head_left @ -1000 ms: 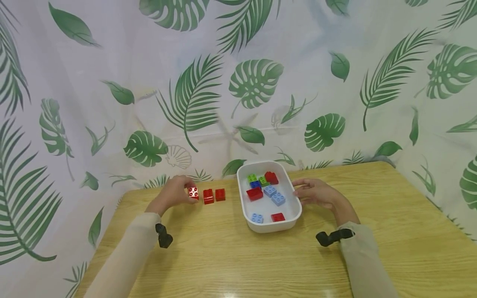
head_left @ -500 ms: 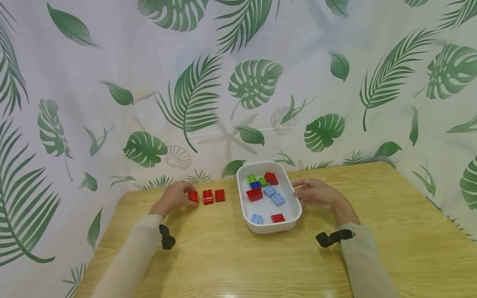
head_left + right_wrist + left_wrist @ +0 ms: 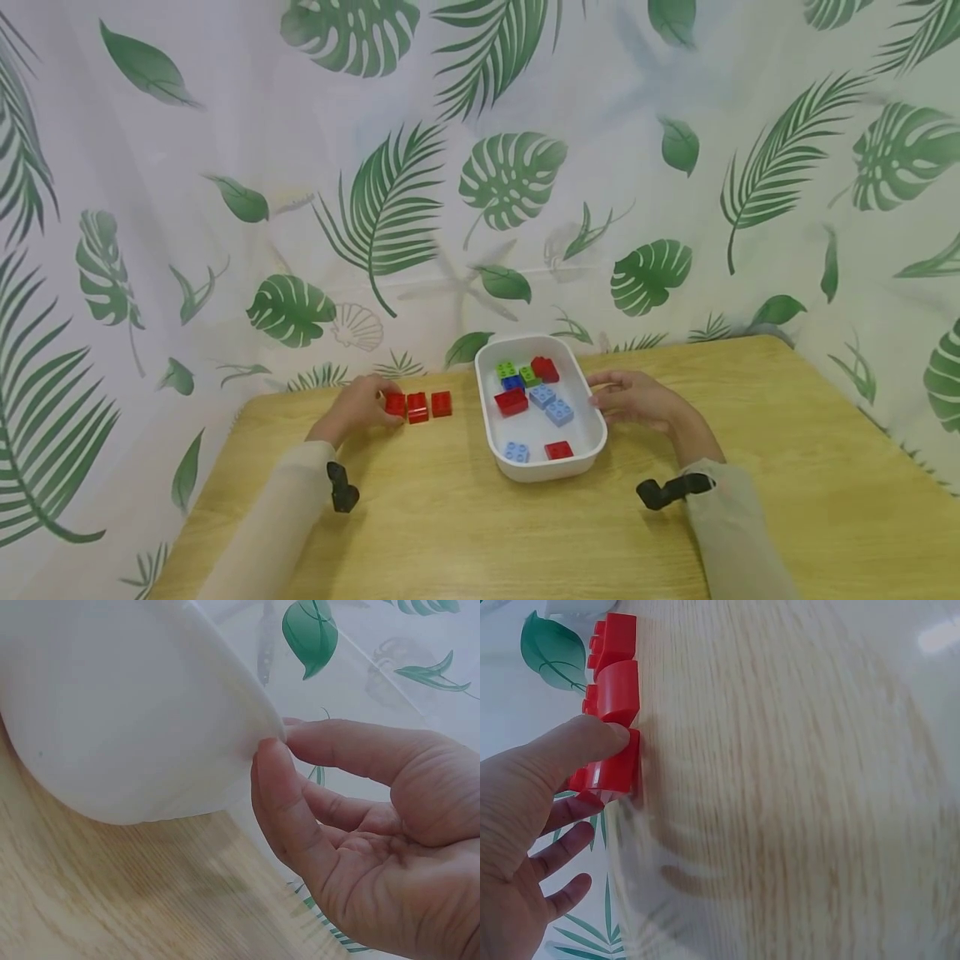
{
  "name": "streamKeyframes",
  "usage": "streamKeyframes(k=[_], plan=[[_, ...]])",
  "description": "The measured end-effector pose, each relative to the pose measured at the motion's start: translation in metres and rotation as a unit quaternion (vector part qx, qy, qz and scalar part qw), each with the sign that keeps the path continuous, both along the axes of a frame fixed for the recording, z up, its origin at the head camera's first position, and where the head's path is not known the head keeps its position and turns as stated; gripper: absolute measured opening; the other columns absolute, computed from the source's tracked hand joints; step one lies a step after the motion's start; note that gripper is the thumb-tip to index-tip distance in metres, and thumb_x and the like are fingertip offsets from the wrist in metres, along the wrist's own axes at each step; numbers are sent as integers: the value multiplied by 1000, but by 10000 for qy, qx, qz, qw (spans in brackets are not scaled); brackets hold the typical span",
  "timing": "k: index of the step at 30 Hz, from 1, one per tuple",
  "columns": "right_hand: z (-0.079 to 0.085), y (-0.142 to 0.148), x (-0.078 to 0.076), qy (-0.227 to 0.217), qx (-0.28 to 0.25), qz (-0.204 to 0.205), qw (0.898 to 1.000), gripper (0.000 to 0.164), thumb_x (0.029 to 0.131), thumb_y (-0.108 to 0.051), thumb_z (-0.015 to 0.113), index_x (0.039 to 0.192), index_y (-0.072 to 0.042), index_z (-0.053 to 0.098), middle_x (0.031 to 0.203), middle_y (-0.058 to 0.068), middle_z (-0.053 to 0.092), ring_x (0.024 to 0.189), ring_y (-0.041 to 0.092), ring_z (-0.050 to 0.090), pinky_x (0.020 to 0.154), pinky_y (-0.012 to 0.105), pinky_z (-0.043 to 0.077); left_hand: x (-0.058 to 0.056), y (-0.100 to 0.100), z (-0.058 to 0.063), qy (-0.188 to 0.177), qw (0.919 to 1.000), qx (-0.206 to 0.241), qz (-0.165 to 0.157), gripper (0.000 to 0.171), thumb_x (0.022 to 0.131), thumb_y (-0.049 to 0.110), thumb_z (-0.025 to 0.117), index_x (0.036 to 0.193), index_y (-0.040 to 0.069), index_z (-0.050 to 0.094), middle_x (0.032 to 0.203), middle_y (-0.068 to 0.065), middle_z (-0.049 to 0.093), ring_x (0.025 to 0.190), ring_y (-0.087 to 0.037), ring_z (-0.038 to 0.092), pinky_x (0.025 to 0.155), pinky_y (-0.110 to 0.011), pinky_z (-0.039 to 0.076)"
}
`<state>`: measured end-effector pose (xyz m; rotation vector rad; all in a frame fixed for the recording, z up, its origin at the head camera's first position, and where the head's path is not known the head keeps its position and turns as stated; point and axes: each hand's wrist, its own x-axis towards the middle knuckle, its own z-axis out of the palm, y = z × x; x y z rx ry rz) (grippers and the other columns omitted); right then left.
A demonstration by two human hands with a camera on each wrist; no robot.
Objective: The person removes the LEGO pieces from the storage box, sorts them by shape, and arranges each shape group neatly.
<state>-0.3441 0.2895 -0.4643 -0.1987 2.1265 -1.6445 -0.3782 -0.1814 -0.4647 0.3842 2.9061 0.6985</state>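
Observation:
In the head view my left hand (image 3: 360, 410) pinches a red toy brick (image 3: 394, 404) at the left end of a short row on the table. Right beside it is a second red brick with a rounded side (image 3: 620, 691); a third red brick (image 3: 442, 404) sits a little apart to the right. My left thumb (image 3: 592, 742) lies along the held brick, while the other fingers spread behind. At the white tray (image 3: 536, 433), my right hand (image 3: 637, 402) holds the right rim between thumb and index finger (image 3: 274, 780).
Inside the tray lie light blue bricks (image 3: 558, 412), green bricks (image 3: 528, 377), a dark blue brick (image 3: 513, 382) and several red ones (image 3: 512, 402). The wooden table (image 3: 450, 533) ends at a leaf-patterned curtain (image 3: 420, 208) behind.
My left hand has slid its red brick rightward, closing most of the gap to the middle brick. The right hand stays at the tray. The head view has tilted slightly upward.

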Motion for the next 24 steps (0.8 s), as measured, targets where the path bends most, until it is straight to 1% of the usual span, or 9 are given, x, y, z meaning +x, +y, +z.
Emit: streamKeyframes(k=[4,8,13,16,24], plan=[[-2,1,0,1,-111,54,9999,59,99,-17,67,146,8,43,125,16,69,98,17,69,86,31,59,-1,0,-5,-77,10000,5,43,44,78,22,89,118,11,74,112,-7,69,98,-24,58,89,-42,52],[-1,0,0,-16,-76,13,10000,59,98,-18,68,146,6,44,126,17,69,100,18,69,88,33,59,0,0,-6,-187,9997,99,121,44,80,21,87,120,10,73,115,-7,69,100,-26,58,91,-44,53],[0,0,1,-49,-28,-58,10000,59,97,-19,69,145,5,46,128,19,68,103,19,69,91,36,59,1,0,-6,-103,9999,65,108,42,81,22,87,119,10,73,115,-7,70,99,-25,58,92,-43,53],[1,0,2,-22,-30,-30,10000,58,98,-19,69,145,6,45,129,20,67,104,20,70,91,37,59,1,1,-5,-49,10000,50,70,42,81,22,86,119,10,73,115,-7,70,98,-25,58,92,-42,53],[1,-1,3,30,-90,13,10000,59,98,-18,68,146,6,44,131,22,65,106,21,69,93,39,58,5,3,-4,-82,9999,85,72,45,82,22,85,123,9,72,119,-8,69,101,-25,58,94,-44,53]])
